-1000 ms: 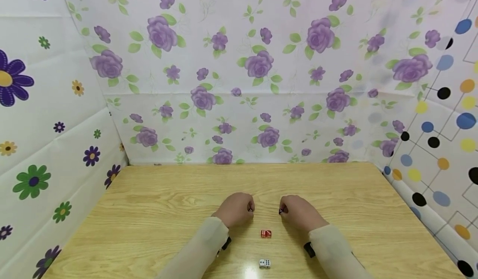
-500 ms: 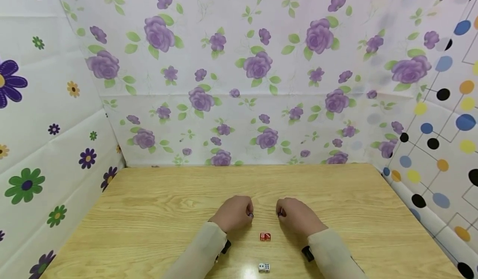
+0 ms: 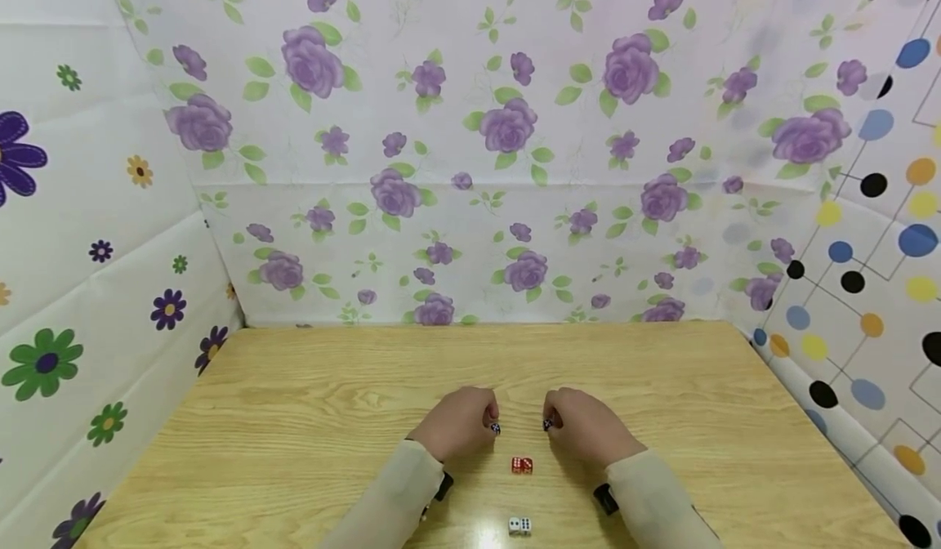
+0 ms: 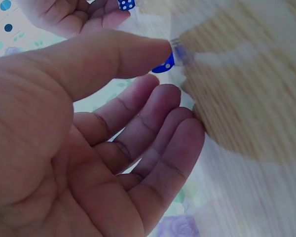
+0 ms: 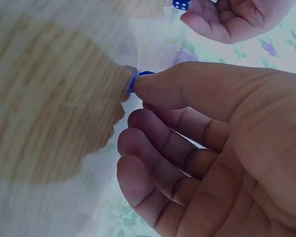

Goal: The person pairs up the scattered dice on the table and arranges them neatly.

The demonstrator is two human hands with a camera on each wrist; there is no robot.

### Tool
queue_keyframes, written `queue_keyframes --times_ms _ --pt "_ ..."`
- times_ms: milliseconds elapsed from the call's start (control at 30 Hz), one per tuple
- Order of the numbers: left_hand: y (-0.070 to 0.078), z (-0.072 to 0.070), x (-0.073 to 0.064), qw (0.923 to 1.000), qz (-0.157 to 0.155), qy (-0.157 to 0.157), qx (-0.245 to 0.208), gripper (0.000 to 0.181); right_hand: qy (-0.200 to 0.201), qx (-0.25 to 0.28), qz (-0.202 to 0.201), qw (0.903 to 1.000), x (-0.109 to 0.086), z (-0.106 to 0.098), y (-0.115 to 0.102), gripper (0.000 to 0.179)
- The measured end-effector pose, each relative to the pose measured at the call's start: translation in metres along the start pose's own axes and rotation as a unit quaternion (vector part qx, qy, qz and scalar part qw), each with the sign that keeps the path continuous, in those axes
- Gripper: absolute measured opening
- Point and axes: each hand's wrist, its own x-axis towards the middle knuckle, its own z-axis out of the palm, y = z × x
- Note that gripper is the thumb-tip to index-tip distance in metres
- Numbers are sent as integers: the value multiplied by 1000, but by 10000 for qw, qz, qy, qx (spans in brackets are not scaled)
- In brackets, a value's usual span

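My left hand (image 3: pixel 457 423) pinches a small blue die (image 3: pixel 496 429) with white pips between thumb and fingertips, low over the wooden table. Opposite it, my right hand (image 3: pixel 591 426) pinches a matching blue die (image 3: pixel 547 425). A short gap separates the two dice. The left wrist view shows the left blue die (image 4: pixel 164 65) partly behind the thumb, at the tabletop or just above it. In the right wrist view the thumb covers most of the right blue die (image 5: pixel 132 83). Two red dice (image 3: pixel 522 466) sit side by side between my wrists. Nearer me is a pair of white dice (image 3: pixel 519 526).
The wood-grain table (image 3: pixel 353 361) ends at a hanging purple-flower cloth (image 3: pixel 470 230) behind. Other patterned cloths, one with daisies (image 3: pixel 169 310) and one with coloured dots (image 3: pixel 853 280), hang at the left and right sides.
Both hands have come slightly toward me and down, and the blue dice show more below the fingertips. The camera view shifts a little. The red and white dice stay put on the table.
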Motion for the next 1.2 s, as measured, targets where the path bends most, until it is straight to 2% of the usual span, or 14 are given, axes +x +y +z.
queue_keyframes --times_ms 367,600,833,1200 --pt "-1 -1 -1 10000 -85 -31 -23 10 -19 -36 -118 9999 -1 1 1 13" --pt "2 2 2 10000 -8 25 36 12 -11 -77 -166 9998 -1 0 -2 13" --pt "5 5 4 10000 39 -40 -31 12 -170 -43 -179 9997 0 0 -5 13" --pt "8 0 4 9999 -103 -89 63 11 -60 -171 -152 9997 1 -1 -1 11"
